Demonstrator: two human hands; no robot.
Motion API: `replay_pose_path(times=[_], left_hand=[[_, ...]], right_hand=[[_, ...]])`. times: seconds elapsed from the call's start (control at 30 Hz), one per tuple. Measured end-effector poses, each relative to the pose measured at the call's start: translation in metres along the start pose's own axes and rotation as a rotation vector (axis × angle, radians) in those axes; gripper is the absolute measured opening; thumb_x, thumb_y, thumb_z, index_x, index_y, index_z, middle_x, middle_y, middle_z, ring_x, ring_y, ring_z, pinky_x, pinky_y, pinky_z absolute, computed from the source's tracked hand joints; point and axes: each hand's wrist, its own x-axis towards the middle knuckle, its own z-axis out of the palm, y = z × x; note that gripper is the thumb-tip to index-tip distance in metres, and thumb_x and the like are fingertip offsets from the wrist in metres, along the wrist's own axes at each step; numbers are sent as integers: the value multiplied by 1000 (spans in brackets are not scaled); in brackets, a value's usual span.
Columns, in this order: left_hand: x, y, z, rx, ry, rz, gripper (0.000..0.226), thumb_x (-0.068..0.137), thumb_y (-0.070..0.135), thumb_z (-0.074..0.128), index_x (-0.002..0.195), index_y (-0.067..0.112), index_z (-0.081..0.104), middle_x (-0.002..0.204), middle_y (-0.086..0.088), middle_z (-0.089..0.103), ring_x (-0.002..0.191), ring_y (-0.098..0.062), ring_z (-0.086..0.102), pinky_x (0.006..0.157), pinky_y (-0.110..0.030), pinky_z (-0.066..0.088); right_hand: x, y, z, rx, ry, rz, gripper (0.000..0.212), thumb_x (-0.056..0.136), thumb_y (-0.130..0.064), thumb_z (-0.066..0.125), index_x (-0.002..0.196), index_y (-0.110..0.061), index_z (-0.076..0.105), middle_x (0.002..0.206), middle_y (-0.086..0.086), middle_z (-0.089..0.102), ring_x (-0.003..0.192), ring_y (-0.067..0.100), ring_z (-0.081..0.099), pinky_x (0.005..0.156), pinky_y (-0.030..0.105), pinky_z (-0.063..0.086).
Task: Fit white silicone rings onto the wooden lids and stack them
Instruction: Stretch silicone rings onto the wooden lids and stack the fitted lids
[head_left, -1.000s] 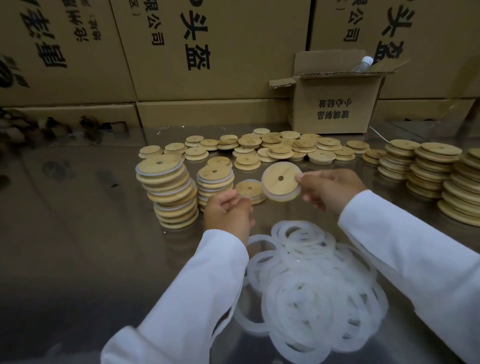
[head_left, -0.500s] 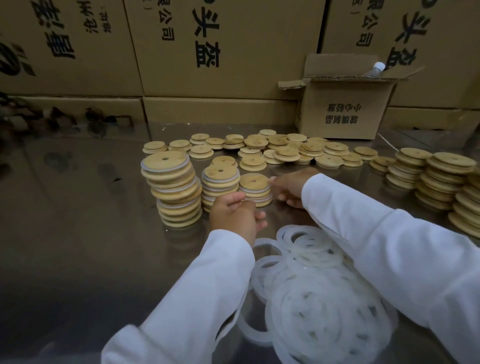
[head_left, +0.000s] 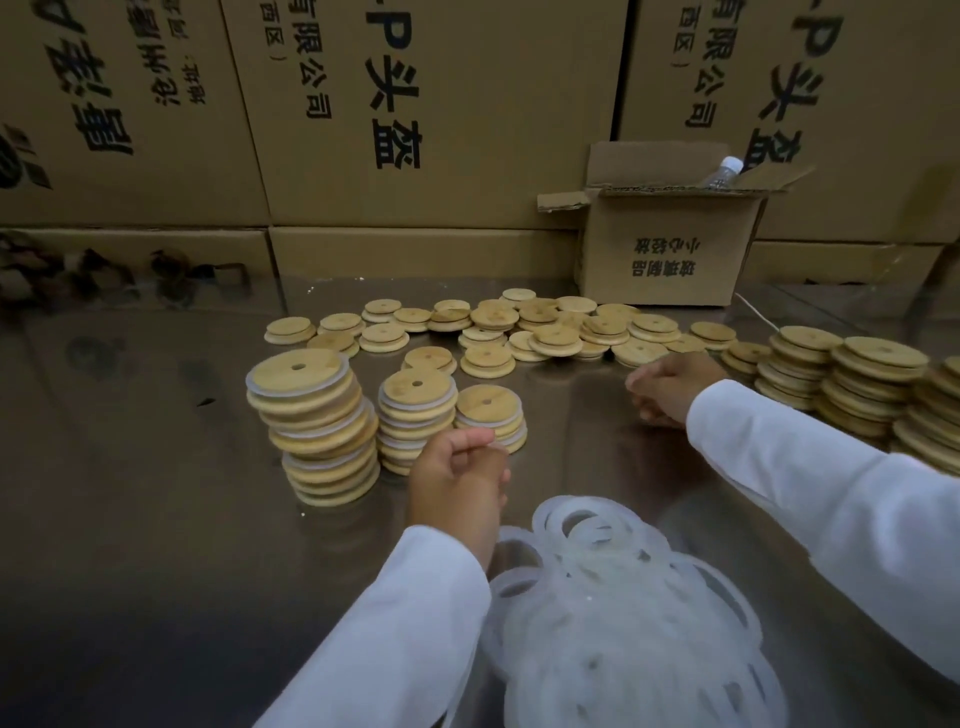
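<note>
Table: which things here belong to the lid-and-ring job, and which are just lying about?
Job in hand:
- ringed stacks
- loose lids
- right stacks, seemingly without rings
- rings

Just lying about:
- small box
- bottle sticking out of it
- cartons behind
- cord

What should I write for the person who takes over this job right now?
Left hand: curled near the short stack; whether it holds a ring, I cannot tell.
Right hand: curled, seems empty, beside the loose lids.
Done: three ringed stacks, the tallest uneven.
To do: loose lids and bare stacks at right; rings lie near.
</note>
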Motion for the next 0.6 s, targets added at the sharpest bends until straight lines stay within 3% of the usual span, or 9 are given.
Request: replay_pose_path(times=[0.03,0.2,0.3,0.4,0.47,0.6], left_hand=[[1,-1,1,3,4,18,16,85,1,57,82,16,63,61,2,61,66,-15,58,63,-28,48],[3,-7,4,26,18,97,20,84,-3,57,78,16,62,54,7,62,64,-16,59,61,-29,46],[5,-9,6,48,22,155,21,82,-8,56,77,12,61,53,4,61,58,-16,58,59,-32,45],[8,-11,6,44,18,153,22,82,-10,55,76,10,61,50,4,61,55,-17,58,54,-31,44],[10,-12,6,32,28,145,22,82,-11,55,76,9,62,49,2,60,56,-21,57,50,-29,46],[10,-13,8,24,45,169,21,82,-11,54,77,8,62,52,-1,60,46,-10,58,41,-19,45]], right_hand=[[11,-1,1,-5,45,-16,9,86,-11,59,81,-11,67,90,17,66,76,25,58,80,37,53],[55,-15,27,-39,221,-110,14,82,-25,65,96,-23,62,93,1,59,74,15,53,65,24,38],[75,-27,55,-97,233,-207,37,75,-37,72,106,-24,57,105,0,57,95,19,53,77,26,41],[92,-36,76,-283,224,-215,59,72,-46,70,122,-23,49,124,4,49,120,24,42,92,36,42],[100,-38,82,-345,223,-204,59,73,-47,68,123,-20,50,126,6,50,120,27,43,93,39,45],[102,-38,82,-366,246,-199,57,71,-46,72,117,-20,51,119,7,55,113,28,49,93,39,46]])
